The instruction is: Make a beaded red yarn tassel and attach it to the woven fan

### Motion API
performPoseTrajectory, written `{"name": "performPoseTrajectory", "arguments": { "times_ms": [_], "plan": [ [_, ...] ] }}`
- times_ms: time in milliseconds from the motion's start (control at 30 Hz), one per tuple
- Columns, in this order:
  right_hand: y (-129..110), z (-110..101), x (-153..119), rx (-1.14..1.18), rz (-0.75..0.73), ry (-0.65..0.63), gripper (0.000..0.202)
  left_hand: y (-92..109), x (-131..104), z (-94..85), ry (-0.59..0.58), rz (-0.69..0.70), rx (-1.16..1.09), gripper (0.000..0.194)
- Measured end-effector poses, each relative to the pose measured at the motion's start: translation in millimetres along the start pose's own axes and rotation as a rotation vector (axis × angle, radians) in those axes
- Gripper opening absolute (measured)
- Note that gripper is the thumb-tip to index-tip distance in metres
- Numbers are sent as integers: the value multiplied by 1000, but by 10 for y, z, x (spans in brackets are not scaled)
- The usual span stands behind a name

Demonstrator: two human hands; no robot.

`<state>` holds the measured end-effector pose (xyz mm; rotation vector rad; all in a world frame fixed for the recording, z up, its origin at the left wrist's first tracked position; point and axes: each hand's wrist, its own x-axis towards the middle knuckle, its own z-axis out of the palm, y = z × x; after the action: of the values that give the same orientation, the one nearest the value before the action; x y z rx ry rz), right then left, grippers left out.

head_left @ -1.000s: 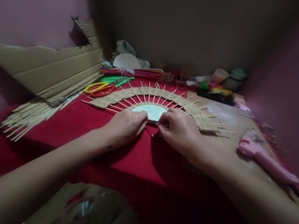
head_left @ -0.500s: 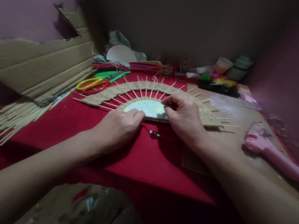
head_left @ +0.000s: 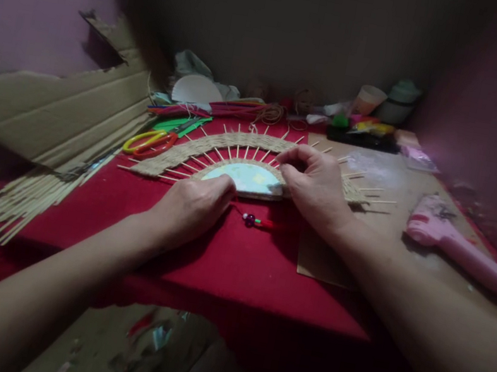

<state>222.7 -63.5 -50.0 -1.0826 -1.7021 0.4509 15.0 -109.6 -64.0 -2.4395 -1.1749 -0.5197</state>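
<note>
A woven fan [head_left: 202,146] lies on the red cloth, with thin sticks radiating through a braided band. At its base is a pale blue-green half-round panel [head_left: 254,177]. My left hand [head_left: 200,203] is closed at the panel's lower left edge, thumb and fingers pinched on it. A cord with a purple bead [head_left: 249,220] and a red tassel hangs just by those fingertips. Over the fan's right half, my right hand [head_left: 319,182] has its thumb and index finger brought together near the sticks; whatever is between them is too small to make out.
Scissors with yellow and orange handles [head_left: 150,142] lie left of the fan, near a bundle of sticks [head_left: 29,199] and cardboard [head_left: 51,106]. At right, a pink glue gun [head_left: 464,243] rests on a brown board [head_left: 393,237]. A cup [head_left: 368,99] stands behind.
My right hand has lifted off the panel's upper right edge and shifted slightly right, uncovering more of the panel. My left hand stays at the lower edge. The view has shifted slightly.
</note>
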Motion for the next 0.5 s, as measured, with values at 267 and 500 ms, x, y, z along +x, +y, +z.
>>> {"name": "performPoseTrajectory", "arguments": {
  "times_ms": [267,500],
  "plan": [
    [25,27,-24,-78,-82,-33,21,-35,52,-12,-127,-60,10,27],
    [37,52,-36,-96,-99,-74,21,-55,95,1,-177,-33,77,28]
  ]
}}
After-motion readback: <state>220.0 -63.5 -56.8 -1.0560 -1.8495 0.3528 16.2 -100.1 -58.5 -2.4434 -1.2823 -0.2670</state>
